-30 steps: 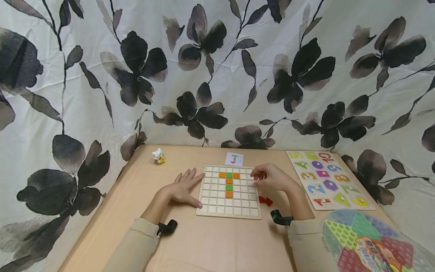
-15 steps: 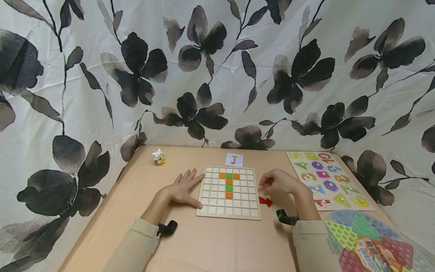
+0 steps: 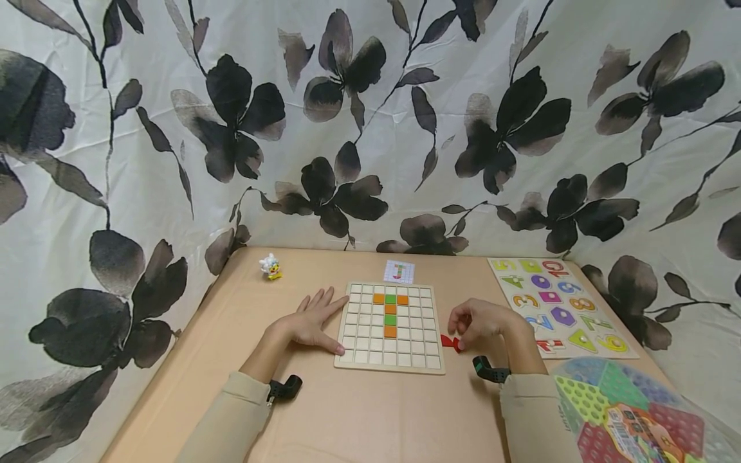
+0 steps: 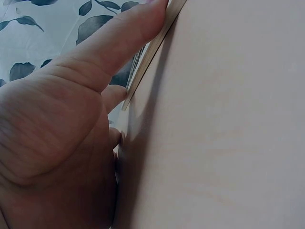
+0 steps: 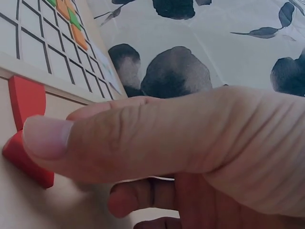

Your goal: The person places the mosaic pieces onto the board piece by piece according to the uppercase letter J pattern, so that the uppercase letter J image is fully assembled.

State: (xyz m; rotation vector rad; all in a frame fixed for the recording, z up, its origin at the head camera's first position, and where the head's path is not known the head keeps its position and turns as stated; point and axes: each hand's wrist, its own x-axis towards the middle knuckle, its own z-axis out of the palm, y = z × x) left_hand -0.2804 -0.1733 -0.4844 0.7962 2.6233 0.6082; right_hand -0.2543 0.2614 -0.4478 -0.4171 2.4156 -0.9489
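Observation:
A wooden grid board (image 3: 361,357) of white squares lies mid-table, with orange and green squares forming a T shape. My left hand (image 3: 309,325) has its fingers spread, resting on the table and the board's left edge; in the left wrist view the thumb (image 4: 119,43) meets the board's edge. Beside the board's right edge lies a red arrow-shaped piece (image 3: 447,341). My right hand (image 3: 483,321) pinches the right end of it between thumb and forefinger. The right wrist view shows the thumb (image 5: 119,138) covering the middle of the red piece (image 5: 27,102).
A small card with a J on a grid (image 3: 399,271) lies behind the board. At back left stands a small white and yellow toy figure (image 3: 270,265). A number and shape puzzle board (image 3: 547,308) and a clear tub of colourful pieces (image 3: 637,411) sit at right.
My right hand has moved from the board's right edge rightward and down to the red arrow-shaped piece, with thumb and forefinger now at it. The left hand stays still.

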